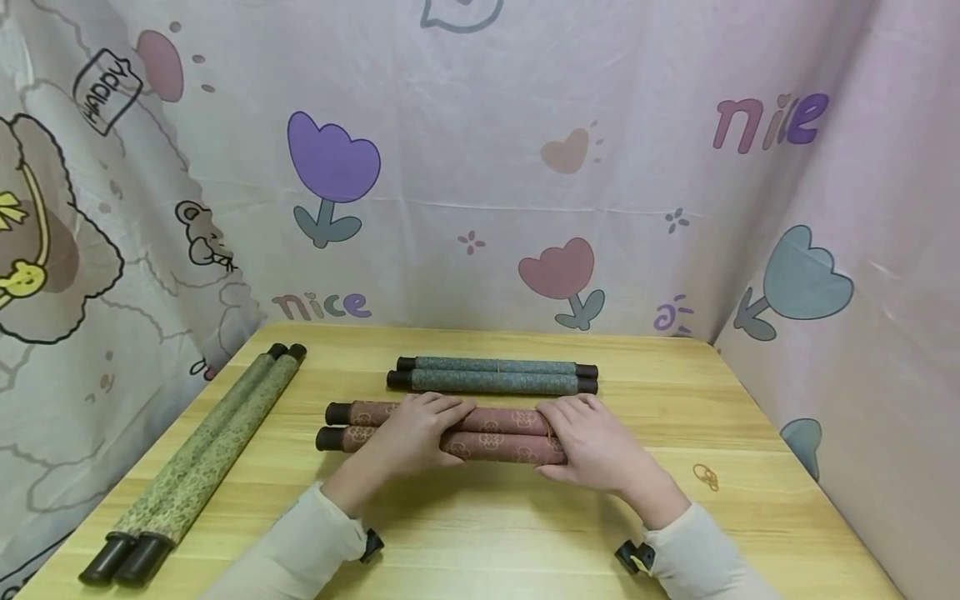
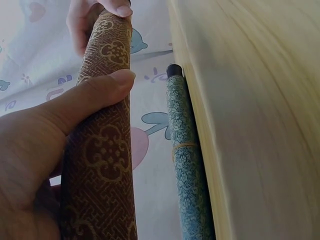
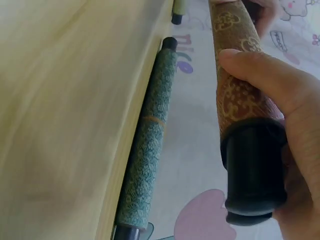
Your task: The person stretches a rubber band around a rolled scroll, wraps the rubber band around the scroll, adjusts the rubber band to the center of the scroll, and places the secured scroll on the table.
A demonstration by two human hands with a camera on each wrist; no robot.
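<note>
Two reddish-brown patterned scrolls (image 1: 491,446) with black end knobs lie side by side, held level across the middle by both hands. My left hand (image 1: 420,432) grips the pair left of centre, thumb on the near side and fingers over the top. Around their right end my right hand (image 1: 600,442) is wrapped, close to a thin orange rubber band (image 1: 551,432). In the right wrist view its thumb presses the brocade near the black knobs (image 3: 255,165). The left wrist view shows the left thumb along the brocade (image 2: 107,155), which hides part of the pattern.
Just behind lie two blue-green scrolls (image 1: 495,382) with a rubber band round them. Two longer yellow-green scrolls (image 1: 202,442) lie slanted along the left side of the wooden table (image 1: 480,550). Loose rubber bands (image 1: 707,477) sit on the right. A printed curtain (image 1: 465,167) surrounds the table.
</note>
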